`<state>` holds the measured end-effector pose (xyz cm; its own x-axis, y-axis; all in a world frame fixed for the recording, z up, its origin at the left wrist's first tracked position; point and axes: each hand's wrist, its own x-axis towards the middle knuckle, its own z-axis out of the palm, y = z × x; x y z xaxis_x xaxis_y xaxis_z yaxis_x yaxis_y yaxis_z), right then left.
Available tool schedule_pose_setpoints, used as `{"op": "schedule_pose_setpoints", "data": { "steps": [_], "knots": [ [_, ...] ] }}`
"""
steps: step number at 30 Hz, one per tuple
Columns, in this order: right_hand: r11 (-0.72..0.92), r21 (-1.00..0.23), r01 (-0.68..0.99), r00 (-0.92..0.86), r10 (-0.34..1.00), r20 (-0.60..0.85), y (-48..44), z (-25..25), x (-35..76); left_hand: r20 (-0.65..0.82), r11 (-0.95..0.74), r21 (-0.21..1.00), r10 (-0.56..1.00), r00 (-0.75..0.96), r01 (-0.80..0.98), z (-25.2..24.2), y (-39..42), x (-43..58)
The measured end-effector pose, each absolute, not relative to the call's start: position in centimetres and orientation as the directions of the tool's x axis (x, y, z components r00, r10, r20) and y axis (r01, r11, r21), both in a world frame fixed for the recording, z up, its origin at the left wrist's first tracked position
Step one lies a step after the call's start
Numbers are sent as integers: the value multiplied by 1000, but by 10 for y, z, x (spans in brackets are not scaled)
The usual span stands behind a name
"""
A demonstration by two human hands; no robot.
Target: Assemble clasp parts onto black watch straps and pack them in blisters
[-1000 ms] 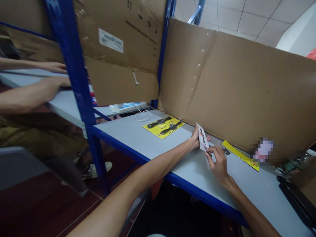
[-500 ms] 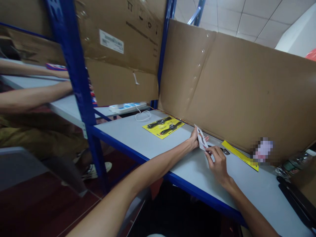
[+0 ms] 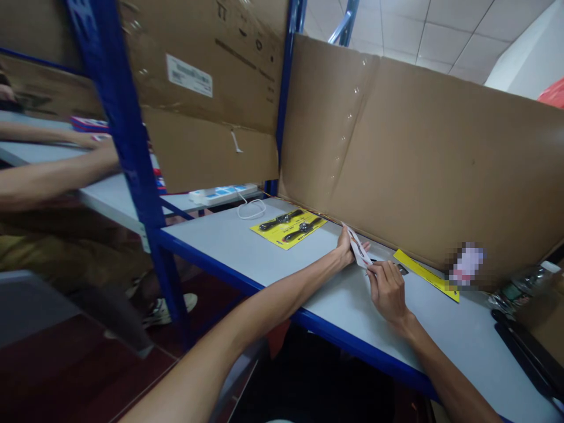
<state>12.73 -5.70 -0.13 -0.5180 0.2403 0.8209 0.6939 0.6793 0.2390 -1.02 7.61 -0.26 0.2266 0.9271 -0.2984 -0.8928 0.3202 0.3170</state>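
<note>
Above the back of the grey table (image 3: 229, 249), my left hand (image 3: 346, 247) holds a small white printed card (image 3: 358, 248) by its far end. My right hand (image 3: 388, 288) pinches the near corner of the same card between thumb and fingers. The card is tilted, with a picture on its face too small to read. Just behind my right hand lies a small dark item (image 3: 402, 269), partly hidden by the fingers. To the left, a yellow card pack (image 3: 288, 228) with two black strap-like items on it lies flat.
A yellow strip (image 3: 425, 275) lies along the cardboard wall (image 3: 423, 158). At the right are a plastic bottle (image 3: 522, 288) and a long black object (image 3: 526, 349). A white cable (image 3: 251, 208) and power strip (image 3: 224, 194) sit back left. Beyond the blue post (image 3: 132, 135) is another person's arm (image 3: 61, 176).
Both my hands keep hold of the card, which has turned slightly in them. The view has shifted a little. The other person's hands beyond the post have moved slightly.
</note>
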Motion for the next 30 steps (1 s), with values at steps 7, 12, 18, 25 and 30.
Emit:
{"op": "schedule_pose_setpoints", "data": {
  "steps": [7, 12, 18, 25, 30],
  "knots": [
    [623, 350, 700, -548, 155, 822, -53, 3, 129, -352, 323, 323, 914, 204, -889, 11, 73, -15],
    [671, 290, 683, -527, 178, 831, -49, 3, 129, -373, 314, 318, 909, 186, -895, 14, 78, -20],
    [703, 323, 633, -561, 129, 818, -54, 2, 127, -298, 366, 303, 914, 277, -880, 11, 79, -28],
    [741, 337, 581, -568, 73, 820, -62, 6, 124, -89, 214, 296, 977, 196, -931, 9, 84, -38],
    [764, 322, 559, -560, 62, 826, -64, 4, 124, -34, 134, 320, 991, 130, -938, 7, 92, -43]
  ]
}}
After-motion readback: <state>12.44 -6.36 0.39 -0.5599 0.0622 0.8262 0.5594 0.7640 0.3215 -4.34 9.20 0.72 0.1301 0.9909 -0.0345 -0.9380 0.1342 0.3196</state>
